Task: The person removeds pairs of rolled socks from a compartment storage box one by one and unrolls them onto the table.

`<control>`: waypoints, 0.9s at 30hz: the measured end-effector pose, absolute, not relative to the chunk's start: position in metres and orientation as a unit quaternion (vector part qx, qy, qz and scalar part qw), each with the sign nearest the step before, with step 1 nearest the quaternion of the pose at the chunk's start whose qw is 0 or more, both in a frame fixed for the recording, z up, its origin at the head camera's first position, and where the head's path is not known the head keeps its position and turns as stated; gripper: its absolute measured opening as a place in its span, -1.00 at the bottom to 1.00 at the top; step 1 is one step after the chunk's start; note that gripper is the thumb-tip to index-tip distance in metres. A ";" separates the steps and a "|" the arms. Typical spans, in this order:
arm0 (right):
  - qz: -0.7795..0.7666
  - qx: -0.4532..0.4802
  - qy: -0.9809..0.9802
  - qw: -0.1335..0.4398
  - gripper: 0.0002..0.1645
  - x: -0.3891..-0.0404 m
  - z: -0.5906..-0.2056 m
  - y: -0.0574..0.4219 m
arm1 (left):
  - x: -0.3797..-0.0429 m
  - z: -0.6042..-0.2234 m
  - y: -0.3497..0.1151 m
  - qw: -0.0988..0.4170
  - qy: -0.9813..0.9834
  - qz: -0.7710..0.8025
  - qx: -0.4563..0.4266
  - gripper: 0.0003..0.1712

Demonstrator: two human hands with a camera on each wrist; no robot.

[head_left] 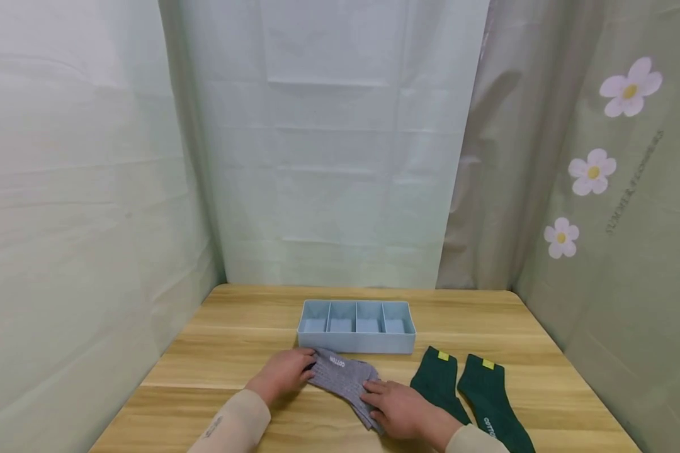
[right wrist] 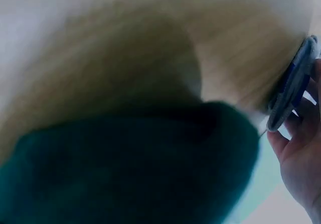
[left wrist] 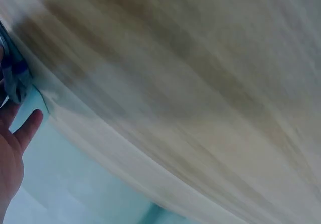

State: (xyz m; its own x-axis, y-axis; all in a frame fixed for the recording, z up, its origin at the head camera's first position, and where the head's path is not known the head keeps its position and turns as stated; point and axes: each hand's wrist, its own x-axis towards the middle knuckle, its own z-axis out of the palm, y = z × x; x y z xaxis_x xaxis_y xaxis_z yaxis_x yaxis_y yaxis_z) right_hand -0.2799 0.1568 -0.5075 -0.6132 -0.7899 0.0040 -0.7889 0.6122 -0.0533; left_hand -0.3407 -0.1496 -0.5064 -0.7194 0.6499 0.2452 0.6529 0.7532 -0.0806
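A pair of grey socks point(head_left: 340, 377), one laid over the other with white "COTTON" lettering, lies slantwise between my hands in the head view. At the cuff end, my left hand point(head_left: 288, 372) pinches the socks' edge. My right hand point(head_left: 399, 409) holds the foot end, its fingers over the upper side. In the left wrist view, the socks' cuff point(left wrist: 17, 76) shows at the left edge beside the fingers. The right wrist view catches the socks point(right wrist: 293, 83) edge-on against the right hand's fingers, with a dark green sock point(right wrist: 135, 169) large in front.
Behind the grey socks stands a light blue box point(head_left: 356, 343) with several compartments in a row. Two dark green socks point(head_left: 437, 380) with yellow labels lie on the wooden table point(head_left: 204, 365) at the right. Pale curtains point(head_left: 340, 157) enclose the table's back and sides.
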 end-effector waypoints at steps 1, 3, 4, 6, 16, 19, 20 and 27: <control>-0.022 -0.437 0.899 0.009 -0.50 -0.280 -0.508 0.158 | -0.341 -0.506 -0.151 0.126 -0.927 -0.009 -0.352 -0.67; -0.020 -0.432 0.901 0.010 -0.49 -0.281 -0.509 0.160 | -0.341 -0.504 -0.154 0.120 -0.929 -0.012 -0.351 -0.65; -0.021 -0.431 0.902 0.012 -0.48 -0.281 -0.510 0.160 | -0.341 -0.504 -0.155 0.118 -0.930 -0.015 -0.349 -0.64; -0.021 -0.428 0.903 0.015 -0.47 -0.280 -0.511 0.161 | -0.342 -0.505 -0.156 0.116 -0.933 -0.013 -0.341 -0.63; -0.029 -0.410 0.911 0.024 -0.47 -0.281 -0.514 0.161 | -0.347 -0.506 -0.149 0.092 -0.953 0.005 -0.290 -0.64; -0.028 -0.411 0.911 0.026 -0.48 -0.282 -0.515 0.160 | -0.345 -0.506 -0.150 0.089 -0.952 -0.005 -0.292 -0.64; -0.026 -0.411 0.911 0.028 -0.48 -0.282 -0.515 0.160 | -0.344 -0.506 -0.151 0.089 -0.952 -0.008 -0.294 -0.64; 0.040 -0.398 0.916 -0.012 -0.43 -0.289 -0.510 0.157 | -0.336 -0.505 -0.165 0.117 -0.935 -0.015 -0.336 -0.67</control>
